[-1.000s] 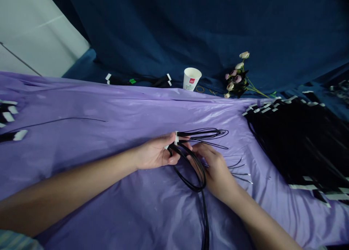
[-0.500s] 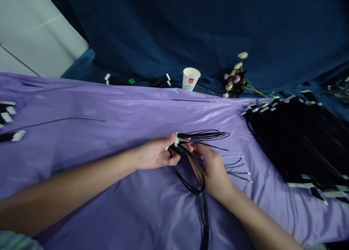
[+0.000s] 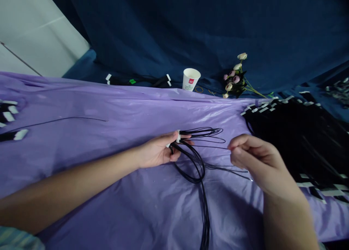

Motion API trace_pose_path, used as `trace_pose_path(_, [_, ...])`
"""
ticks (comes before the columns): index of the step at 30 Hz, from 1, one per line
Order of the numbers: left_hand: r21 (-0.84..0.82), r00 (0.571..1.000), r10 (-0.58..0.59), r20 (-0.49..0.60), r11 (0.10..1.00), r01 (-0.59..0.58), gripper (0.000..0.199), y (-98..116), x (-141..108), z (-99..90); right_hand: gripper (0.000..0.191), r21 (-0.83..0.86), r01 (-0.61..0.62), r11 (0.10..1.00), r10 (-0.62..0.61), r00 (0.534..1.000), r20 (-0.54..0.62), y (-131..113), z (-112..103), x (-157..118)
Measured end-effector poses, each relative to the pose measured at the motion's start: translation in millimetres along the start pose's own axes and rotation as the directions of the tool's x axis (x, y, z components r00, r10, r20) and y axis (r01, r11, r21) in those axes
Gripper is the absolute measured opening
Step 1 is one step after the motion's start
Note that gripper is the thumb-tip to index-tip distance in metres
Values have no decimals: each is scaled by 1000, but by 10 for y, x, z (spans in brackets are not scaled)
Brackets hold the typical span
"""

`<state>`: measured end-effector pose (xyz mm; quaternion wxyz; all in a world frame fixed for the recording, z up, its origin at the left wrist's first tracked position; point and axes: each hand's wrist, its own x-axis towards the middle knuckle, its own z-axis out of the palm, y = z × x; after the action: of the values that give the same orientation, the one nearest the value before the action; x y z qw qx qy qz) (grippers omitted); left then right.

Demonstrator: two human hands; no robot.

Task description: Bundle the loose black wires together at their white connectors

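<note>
My left hand [image 3: 159,150] is closed on a bundle of thin black cables [image 3: 196,162] near the middle of the table. White connectors [image 3: 178,136] sit at the thumb and fingertips. From them, looped cables reach to the right, and a thicker coil hangs below and trails toward the front edge. To the right, my right hand [image 3: 253,159] pinches the end of a single black cable [image 3: 211,146] stretched out from the connector. Several loose cable ends [image 3: 240,173] lie under and beside that hand, partly hidden by it.
Purple sheeting [image 3: 114,202] covers the table. A large pile of black cables with white ends [image 3: 297,141] lies at right. More white-ended cables [image 3: 20,134] are at left. Along the back stand a paper cup [image 3: 191,79] and artificial flowers [image 3: 236,79] before a dark blue curtain [image 3: 169,28].
My right hand has moved right, away from my left hand, and pulled one cable out straight. My left hand stays almost in place with the bundle.
</note>
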<state>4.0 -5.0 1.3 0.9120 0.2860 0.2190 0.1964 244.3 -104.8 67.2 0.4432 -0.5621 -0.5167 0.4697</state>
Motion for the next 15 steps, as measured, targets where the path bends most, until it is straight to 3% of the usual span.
trace_pose_path(3, [-10,1000,-26,-17,1000,26,33,-3,9,-4,22,308,-89,947,82,996,37,-12,-137,-16])
trace_pose_path(5, [-11,999,-40,-34,999,40,37,-1,11,-3,24,386,-124,914,117,992,43,-9,-170,-16])
trace_pose_path(8, [-26,996,-60,-68,998,58,39,7,12,0,24,395,-74,916,86,996,-11,22,-159,-3])
trace_pose_path(12, [-28,993,-84,-81,996,82,42,17,18,0,15,322,113,940,-70,988,-141,97,-78,40])
trace_pose_path(15, [8,994,-76,-73,997,77,42,15,19,5,21,250,221,943,-169,962,-214,99,18,63])
